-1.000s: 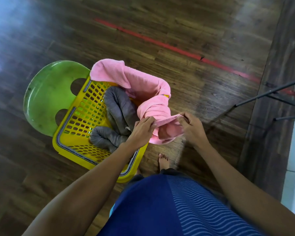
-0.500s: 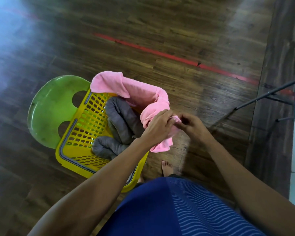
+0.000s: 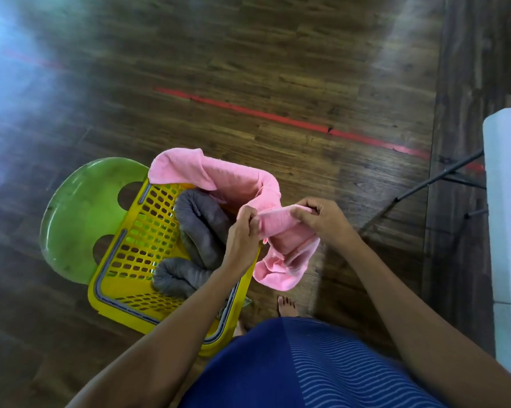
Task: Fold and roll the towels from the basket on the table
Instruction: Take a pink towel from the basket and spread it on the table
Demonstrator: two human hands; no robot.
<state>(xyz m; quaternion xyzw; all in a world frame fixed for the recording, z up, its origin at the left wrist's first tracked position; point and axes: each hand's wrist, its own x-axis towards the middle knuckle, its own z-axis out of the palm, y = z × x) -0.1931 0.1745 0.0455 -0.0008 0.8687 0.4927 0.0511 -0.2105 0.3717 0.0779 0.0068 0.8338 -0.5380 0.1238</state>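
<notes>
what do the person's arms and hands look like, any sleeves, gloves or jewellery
Both arms are bare as far up as the frame shows: no sleeves and no gloves. The left hand and the right hand carry no watch, bracelet or ring that I can make out. The only clothing in view is a dark blue garment with paler wavy stripes.
</notes>
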